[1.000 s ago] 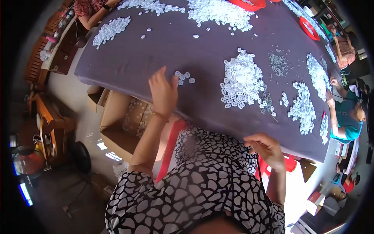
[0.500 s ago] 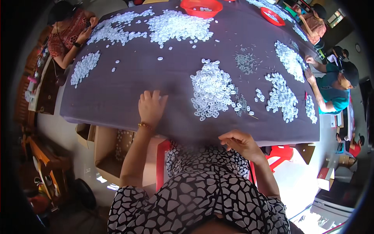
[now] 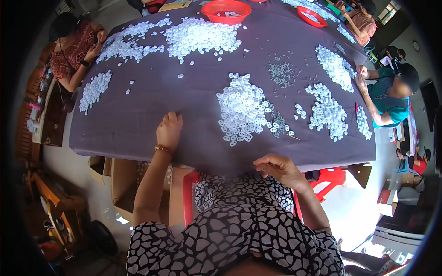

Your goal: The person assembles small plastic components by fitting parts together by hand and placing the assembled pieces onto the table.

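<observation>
Cloth (image 3: pixel 138 115) over the table: matt, dark purple-grey, smooth under my left hand (image 3: pixel 169 131). Small white pieces (image 3: pixel 243 110): plastic-looking, slight sheen. Red bowl (image 3: pixel 226 11): glossy plastic. Bangle (image 3: pixel 163 149) on my left wrist: shiny gold-coloured metal. Boxes (image 3: pixel 124 184): matt brown cardboard.

Left hand (image 3: pixel 169 130) lay flat, palm down, fingers together and pointing forward, thin gold bangle at wrist. Left forearm ran straight back from it, bare, elbow bent near torso. Right hand (image 3: pixel 279 167) sat nearer body than left hand, off to its right, fingers curled loosely inward, thumb tucked toward fingertips; whether anything was pinched could not be told. Right forearm bare, angled back and outward. Hands well apart.
</observation>
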The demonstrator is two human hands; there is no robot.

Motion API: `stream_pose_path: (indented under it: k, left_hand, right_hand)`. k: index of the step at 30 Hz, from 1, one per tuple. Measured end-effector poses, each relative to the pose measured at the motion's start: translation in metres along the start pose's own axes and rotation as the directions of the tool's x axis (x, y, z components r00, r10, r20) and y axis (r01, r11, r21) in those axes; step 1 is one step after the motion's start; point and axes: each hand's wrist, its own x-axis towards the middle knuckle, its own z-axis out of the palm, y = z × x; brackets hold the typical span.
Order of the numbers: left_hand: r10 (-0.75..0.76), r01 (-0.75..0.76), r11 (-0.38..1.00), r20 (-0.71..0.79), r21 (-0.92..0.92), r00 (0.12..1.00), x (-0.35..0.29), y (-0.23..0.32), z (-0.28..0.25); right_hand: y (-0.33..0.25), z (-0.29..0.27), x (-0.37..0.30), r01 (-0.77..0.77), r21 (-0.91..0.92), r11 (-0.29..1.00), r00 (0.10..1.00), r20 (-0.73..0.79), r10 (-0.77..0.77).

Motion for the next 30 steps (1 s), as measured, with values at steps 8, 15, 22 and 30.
stream_pose_path:
  k: [8,15,22,30]
  left_hand:
    - [-0.193,0.223,0.951,0.151,-0.213,0.969,0.013,0.005,-0.019]
    - [-0.564,0.618,0.484,0.319,-0.620,0.762,0.024,-0.004,-0.034]
    - [-0.567,0.527,0.639,0.120,-0.560,0.815,0.020,-0.003,-0.032]
    - [-0.087,0.063,0.976,-0.108,-0.207,0.990,0.003,-0.010,-0.025]
  right_hand:
    - [0.009,-0.004,0.002,0.017,-0.022,1.000,1.000,0.005,-0.017]
    - [0.014,-0.005,0.005,0.011,-0.023,1.000,1.000,0.001,-0.011]
    - [0.007,-0.006,0.009,0.014,-0.051,0.999,0.999,0.032,-0.013]
    - [-0.155,-0.018,-0.054,0.434,-0.842,0.320,0.064,-0.326,-0.943]
